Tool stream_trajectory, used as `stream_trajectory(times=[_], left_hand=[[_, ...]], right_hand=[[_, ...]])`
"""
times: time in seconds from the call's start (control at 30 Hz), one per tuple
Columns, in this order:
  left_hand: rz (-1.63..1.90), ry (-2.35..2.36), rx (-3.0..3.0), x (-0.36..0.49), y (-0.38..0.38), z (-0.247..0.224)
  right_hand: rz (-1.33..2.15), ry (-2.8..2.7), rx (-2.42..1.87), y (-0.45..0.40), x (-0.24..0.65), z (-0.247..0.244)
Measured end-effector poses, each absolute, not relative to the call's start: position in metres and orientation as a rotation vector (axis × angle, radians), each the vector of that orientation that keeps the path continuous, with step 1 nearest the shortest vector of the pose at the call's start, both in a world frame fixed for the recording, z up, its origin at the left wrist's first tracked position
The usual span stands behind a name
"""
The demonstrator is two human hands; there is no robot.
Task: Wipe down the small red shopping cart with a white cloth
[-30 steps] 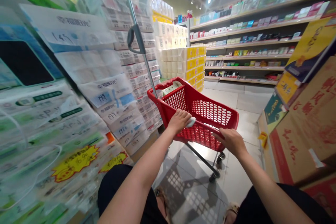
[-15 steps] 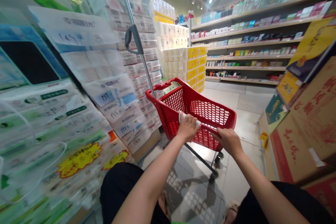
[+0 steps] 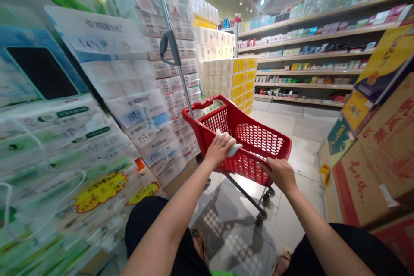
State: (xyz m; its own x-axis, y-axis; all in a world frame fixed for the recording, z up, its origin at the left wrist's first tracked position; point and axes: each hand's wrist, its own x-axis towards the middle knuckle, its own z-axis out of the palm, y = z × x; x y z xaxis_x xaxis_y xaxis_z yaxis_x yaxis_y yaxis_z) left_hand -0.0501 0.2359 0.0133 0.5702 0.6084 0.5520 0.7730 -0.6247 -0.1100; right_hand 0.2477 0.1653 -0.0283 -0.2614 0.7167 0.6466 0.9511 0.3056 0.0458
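Note:
A red plastic shopping cart (image 3: 263, 131) on a grey wheeled frame stands in front of me, its side turned toward me. My left hand (image 3: 220, 148) presses a white cloth (image 3: 234, 149) onto the cart's near top rim, fingers bent over it. Farther right along the same rim, my right hand (image 3: 280, 171) is wrapped round the edge. From the cart's handle end rises a metal pole (image 3: 183, 82) with a grey hook-shaped grip (image 3: 170, 48) on it.
Tall stacks of wrapped tissue packs (image 3: 142, 108) line the left side. Cardboard boxes (image 3: 384, 146) are piled at the right. Behind the cart are yellow-and-white packs (image 3: 244, 79) and long wall shelves (image 3: 300, 54) with goods. Pale tiles (image 3: 299, 155) cover the floor.
My left hand has slid left along the cart's rim with the white cloth, toward the handle end. My right hand keeps its hold on the rim. The view has shifted slightly.

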Motion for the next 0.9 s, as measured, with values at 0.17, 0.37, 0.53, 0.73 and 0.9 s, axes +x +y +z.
stream_trajectory(times=[0.17, 0.37, 0.53, 0.73, 0.9], left_hand=[[-0.772, -1.567, -2.185, -0.097, 0.25, 0.015], [-0.841, -1.496, -2.289, -0.035, 0.22, -0.01], [-0.892, -1.251, -2.431, 0.027, 0.185, -0.026], [-0.69, -1.02, -2.59, 0.007, 0.194, -0.013], [-0.582, -1.25, -2.469, -0.06, 0.224, 0.009]], right_hand=[[-0.667, -2.033, -1.465, 0.17, 0.245, -0.035], [-0.669, -2.02, -1.447, 0.17, 0.225, -0.035], [-0.644, -2.023, -1.429, 0.167, 0.211, -0.031], [-0.615, -2.054, -1.398, 0.163, 0.208, -0.03], [-0.638, -2.048, -1.396, 0.161, 0.211, -0.03]])
